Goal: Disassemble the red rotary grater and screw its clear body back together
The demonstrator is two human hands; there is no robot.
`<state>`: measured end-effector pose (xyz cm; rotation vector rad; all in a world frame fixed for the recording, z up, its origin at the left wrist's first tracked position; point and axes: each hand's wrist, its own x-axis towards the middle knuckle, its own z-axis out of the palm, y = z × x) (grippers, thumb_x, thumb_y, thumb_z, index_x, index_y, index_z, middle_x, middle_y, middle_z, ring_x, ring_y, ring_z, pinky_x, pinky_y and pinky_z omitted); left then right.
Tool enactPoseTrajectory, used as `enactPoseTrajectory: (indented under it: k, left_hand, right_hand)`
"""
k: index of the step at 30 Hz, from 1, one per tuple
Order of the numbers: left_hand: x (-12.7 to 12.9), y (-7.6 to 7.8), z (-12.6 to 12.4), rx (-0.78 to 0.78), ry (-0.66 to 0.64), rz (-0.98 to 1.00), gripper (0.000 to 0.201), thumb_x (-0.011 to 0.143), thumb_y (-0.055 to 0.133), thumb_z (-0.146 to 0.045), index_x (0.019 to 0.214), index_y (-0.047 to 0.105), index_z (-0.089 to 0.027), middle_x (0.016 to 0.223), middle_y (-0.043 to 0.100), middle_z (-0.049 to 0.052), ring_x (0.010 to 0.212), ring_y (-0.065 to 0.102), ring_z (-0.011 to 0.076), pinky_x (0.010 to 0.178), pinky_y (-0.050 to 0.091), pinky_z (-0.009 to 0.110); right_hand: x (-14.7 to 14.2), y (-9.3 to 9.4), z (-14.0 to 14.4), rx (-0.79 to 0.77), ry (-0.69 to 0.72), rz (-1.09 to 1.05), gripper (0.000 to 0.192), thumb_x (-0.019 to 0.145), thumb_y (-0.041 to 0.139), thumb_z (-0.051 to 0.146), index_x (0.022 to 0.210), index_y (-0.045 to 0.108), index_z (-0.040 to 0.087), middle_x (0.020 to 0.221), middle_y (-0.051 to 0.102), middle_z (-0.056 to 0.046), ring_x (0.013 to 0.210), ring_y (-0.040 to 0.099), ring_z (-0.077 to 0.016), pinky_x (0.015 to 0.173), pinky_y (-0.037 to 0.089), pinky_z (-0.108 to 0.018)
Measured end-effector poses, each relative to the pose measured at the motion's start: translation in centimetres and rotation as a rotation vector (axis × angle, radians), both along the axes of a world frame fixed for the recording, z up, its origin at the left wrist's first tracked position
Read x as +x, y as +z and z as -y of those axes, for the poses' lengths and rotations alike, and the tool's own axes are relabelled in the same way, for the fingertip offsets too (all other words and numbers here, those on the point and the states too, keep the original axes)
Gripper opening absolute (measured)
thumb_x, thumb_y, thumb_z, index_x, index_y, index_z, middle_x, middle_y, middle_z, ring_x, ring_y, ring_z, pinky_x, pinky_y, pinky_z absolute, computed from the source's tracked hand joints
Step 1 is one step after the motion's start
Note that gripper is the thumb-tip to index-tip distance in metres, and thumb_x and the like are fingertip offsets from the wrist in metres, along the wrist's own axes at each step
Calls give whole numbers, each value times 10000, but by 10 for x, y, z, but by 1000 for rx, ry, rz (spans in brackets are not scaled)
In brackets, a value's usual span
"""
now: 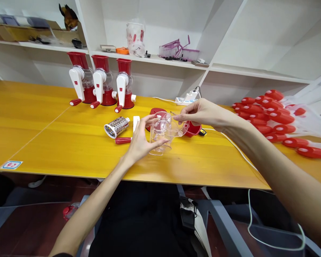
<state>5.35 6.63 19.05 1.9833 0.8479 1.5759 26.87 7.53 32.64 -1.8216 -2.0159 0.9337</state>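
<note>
Sticker [11, 164] on table [69, 150] edge: showing red marks inside a red border, blurring too much for reading.
Crank arms of three red graters [100, 84]: carrying a small red mark each, staying too small for reading.
Clear housing [164, 130] between left hand [140, 141] and right hand [203, 113]: showing no print.
Steel drum [117, 127]: showing no lettering.
Bagged items on shelf [149, 59]: giving nothing legible.
Red handles [270, 114] at right: showing no writing.
Overall: reading no text, brand or number anywhere.
</note>
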Motion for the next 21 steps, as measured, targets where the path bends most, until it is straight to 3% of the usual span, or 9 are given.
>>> enactPoseTrajectory:
  k: [4, 10, 16, 21]
  left_hand:
    - [0, -1, 0, 5, 7, -3, 831, 692, 871, -600, 1347, 476, -275, 1343, 643, 109, 1256, 617, 280, 1087, 490, 505]
    - [1, -1, 1, 22, 30, -4, 837, 705, 854, -619, 1362, 467, -273, 1361, 620, 114, 1254, 619, 271, 1069, 520, 476]
    - [1, -3, -2, 34, 72, -34, 861, 698, 827, -672, 1363, 463, -264, 1334, 614, 114, 1234, 621, 271, 1063, 528, 472]
    - [0, -3, -2, 20, 53, -29, 861, 695, 841, -648, 1362, 449, -270, 1345, 616, 108, 1220, 640, 267, 1067, 530, 464]
  right_hand:
    - [0, -5, 9, -75, -22, -80, 791, 641, 681, 677, 1135, 561, 71, 591, 421, 31, 535, 253, 143, 538, 185, -67]
    - [-8, 2, 17, -99, -77, -206, 557, 852, 508, 472, 1204, 454, 43, 584, 349, 50, 587, 226, 162, 575, 189, 23]
    - [-19, -8, 17, -199, -52, -233, 650, 822, 527, 568, 1155, 503, 10, 828, 558, -18, 715, 373, 170, 628, 294, 61]
    - [-19, -20, 21, -227, -57, -204, 716, 835, 452, 638, 1159, 499, 1, 817, 545, -18, 729, 378, 167, 646, 319, 63]
